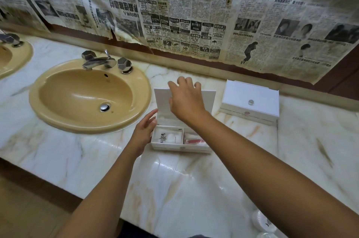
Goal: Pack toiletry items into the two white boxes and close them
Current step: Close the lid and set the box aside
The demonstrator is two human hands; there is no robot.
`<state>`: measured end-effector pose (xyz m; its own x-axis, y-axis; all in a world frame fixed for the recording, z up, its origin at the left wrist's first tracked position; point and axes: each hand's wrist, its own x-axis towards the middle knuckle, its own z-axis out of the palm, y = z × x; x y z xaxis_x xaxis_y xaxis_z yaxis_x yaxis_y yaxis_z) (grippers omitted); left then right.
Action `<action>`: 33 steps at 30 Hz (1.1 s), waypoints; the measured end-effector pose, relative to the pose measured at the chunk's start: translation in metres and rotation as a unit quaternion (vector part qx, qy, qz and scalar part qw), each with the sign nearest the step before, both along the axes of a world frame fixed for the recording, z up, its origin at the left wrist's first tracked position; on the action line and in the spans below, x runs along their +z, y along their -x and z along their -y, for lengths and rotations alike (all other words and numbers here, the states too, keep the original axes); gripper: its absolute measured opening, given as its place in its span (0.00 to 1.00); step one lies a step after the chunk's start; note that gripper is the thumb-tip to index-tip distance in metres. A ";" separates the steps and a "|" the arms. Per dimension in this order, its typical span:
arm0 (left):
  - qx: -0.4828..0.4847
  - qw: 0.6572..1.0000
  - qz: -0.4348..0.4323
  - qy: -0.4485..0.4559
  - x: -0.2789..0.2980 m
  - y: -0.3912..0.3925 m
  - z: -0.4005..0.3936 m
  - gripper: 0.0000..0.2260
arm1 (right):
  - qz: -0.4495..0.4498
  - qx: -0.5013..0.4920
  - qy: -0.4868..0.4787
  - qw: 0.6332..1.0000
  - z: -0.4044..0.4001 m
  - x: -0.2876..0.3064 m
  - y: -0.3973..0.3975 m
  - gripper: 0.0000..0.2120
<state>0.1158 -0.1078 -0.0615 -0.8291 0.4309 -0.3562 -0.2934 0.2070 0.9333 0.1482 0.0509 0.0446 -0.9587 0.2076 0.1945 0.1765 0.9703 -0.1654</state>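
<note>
Here on the marble counter [184, 189], the open white box [181, 143] is sitting just right of the tan sink [89, 95], its long axis running left to right, parallel with the counter's front edge. Its lid [206, 99] is standing up at the back, tilting slightly away, with the inside face turned toward the person. Inside the front part, two compartments are showing: the left one is holding a white packet with a small dark emblem [168, 137], the right one a red and white packet [194, 139], partly hidden under the right forearm.

The right hand [186, 99] is reaching forward over the box, back of the hand up, fingers curling over the lid's top edge and gripping it. The fingertips are going behind the lid, so just how far they wrap cannot be told. The forearm is stretching in from the lower right, crossing above the box's right half.

The left hand [144, 129] is coming in from the lower left, palm turned toward the box, fingers straight and relaxed, resting right against the box's left wall near the hinge corner, holding nothing.

The second white box [250, 101] is lying further right, nearer the wall, lid down and flat, a small round knob on top, its long axis also running left to right though skewed a little. Newspaper sheets [184, 14] are hanging across the wall behind. A chrome tap [101, 61] is standing at the back of the sink.
</note>
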 end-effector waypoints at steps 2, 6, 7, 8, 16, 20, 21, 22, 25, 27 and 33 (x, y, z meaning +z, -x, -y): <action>0.005 1.000 0.004 -0.001 0.002 -0.001 -0.001 0.15 | 0.039 -0.004 0.001 0.999 -0.006 -0.001 -0.003 0.16; 0.015 1.000 0.019 -0.001 0.001 0.000 0.001 0.14 | 0.044 0.024 0.031 0.998 -0.008 0.001 -0.014 0.19; 0.021 0.999 0.027 -0.005 0.001 0.000 0.001 0.14 | 0.047 0.029 0.035 0.998 -0.007 0.002 -0.016 0.19; 0.029 0.999 0.038 -0.009 0.000 -0.001 0.001 0.14 | 0.051 0.033 0.036 0.997 -0.005 0.002 -0.019 0.19; 0.099 0.988 0.108 -0.040 0.000 -0.001 -0.001 0.14 | 0.145 0.067 0.041 0.986 0.022 -0.006 -0.060 0.15; 0.076 0.993 0.089 -0.033 0.001 -0.003 -0.002 0.15 | 0.182 0.072 0.033 0.980 0.031 -0.025 -0.068 0.17; 0.072 0.993 0.083 -0.033 0.000 -0.004 -0.001 0.14 | 0.190 0.072 0.034 0.979 0.032 -0.030 -0.070 0.17; 0.066 0.994 0.074 -0.033 0.000 -0.005 -0.001 0.13 | 0.196 0.073 0.036 0.977 0.032 -0.034 -0.071 0.16; 0.064 0.996 0.056 -0.026 -0.003 -0.007 0.002 0.14 | 0.204 0.074 0.030 0.976 0.030 -0.041 -0.073 0.13; 0.067 0.996 0.052 -0.027 -0.005 -0.007 0.003 0.15 | 0.205 0.071 0.035 0.976 0.028 -0.044 -0.070 0.11; 0.064 0.997 0.038 -0.034 -0.003 -0.009 0.000 0.13 | 0.076 -0.031 0.078 0.994 0.009 -0.055 -0.066 0.25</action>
<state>0.1245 -0.1079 -0.0643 -0.8504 0.3492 -0.3935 -0.3832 0.1013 0.9181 0.2140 0.0418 -0.0103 -0.9592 0.2825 0.0086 0.2689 0.9216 -0.2800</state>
